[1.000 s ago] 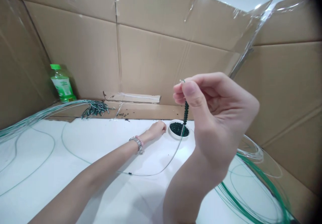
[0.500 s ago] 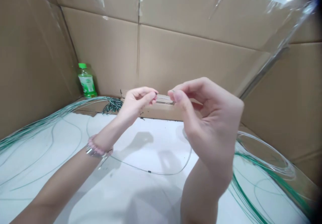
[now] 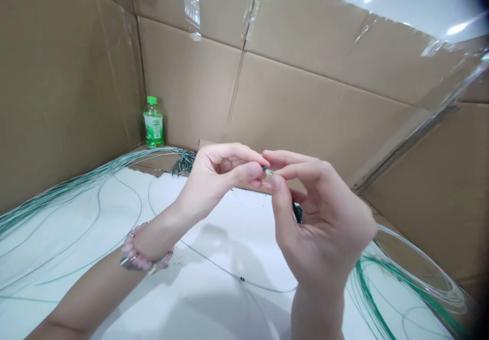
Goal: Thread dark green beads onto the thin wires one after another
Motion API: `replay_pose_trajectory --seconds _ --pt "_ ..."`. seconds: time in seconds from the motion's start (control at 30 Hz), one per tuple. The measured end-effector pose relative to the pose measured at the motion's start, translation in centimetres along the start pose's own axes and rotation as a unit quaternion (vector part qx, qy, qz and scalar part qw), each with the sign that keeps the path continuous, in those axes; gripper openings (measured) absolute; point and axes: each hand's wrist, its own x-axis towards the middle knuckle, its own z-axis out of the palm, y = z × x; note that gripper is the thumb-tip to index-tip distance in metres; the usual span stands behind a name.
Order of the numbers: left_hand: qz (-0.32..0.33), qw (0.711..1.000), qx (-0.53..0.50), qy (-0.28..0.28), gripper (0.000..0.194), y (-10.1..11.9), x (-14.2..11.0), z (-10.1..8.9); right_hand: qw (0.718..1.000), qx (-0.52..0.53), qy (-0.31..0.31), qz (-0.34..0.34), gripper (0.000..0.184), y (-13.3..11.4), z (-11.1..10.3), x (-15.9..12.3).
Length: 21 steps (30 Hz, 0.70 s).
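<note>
Beaded wire rises from the white desk, pinched at its end between the left hand and right hand, with dark green beads showing behind the right palm.

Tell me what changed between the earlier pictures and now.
The left hand rose from beside the white bowl of dark green beads and now meets the right hand at the thin wire's tip, beads against the right palm. The bowl is out of view. The green-capped plastic bottle stays by the cardboard wall.
</note>
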Motion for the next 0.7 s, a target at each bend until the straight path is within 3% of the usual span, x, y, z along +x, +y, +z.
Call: replay_pose_trajectory --seconds 0.7 --pt "0.007 1.000 0.021 0.012 0.004 0.13 -0.29 0.56 0.999 -0.030 0.028 -0.034 0.028 -0.35 0.25 0.16"
